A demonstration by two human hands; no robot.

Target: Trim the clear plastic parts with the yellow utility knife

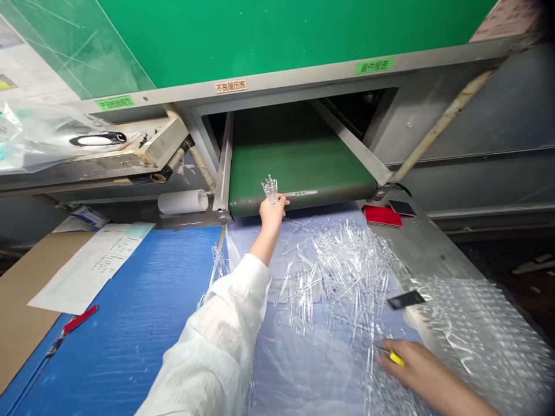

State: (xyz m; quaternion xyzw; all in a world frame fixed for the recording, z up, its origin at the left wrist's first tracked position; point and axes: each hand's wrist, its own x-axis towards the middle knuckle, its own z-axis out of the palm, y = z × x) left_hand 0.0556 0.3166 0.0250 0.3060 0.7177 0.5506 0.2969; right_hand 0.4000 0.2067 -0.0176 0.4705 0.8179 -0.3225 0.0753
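Observation:
My left hand reaches far forward to the lip of the green conveyor belt and is closed on a clear plastic moulded part that sticks up above the fingers. A second clear part lies on the belt just right of it. My right hand rests low on the table, fingers curled round a small tool with a yellow handle. Between the hands lies a heap of several clear plastic parts on a transparent sheet.
A blue corrugated board covers the table's left, with paper forms and a red-handled tool on it. Bubble wrap lies at the right. A red case, a dark phone and a white roll sit by the belt.

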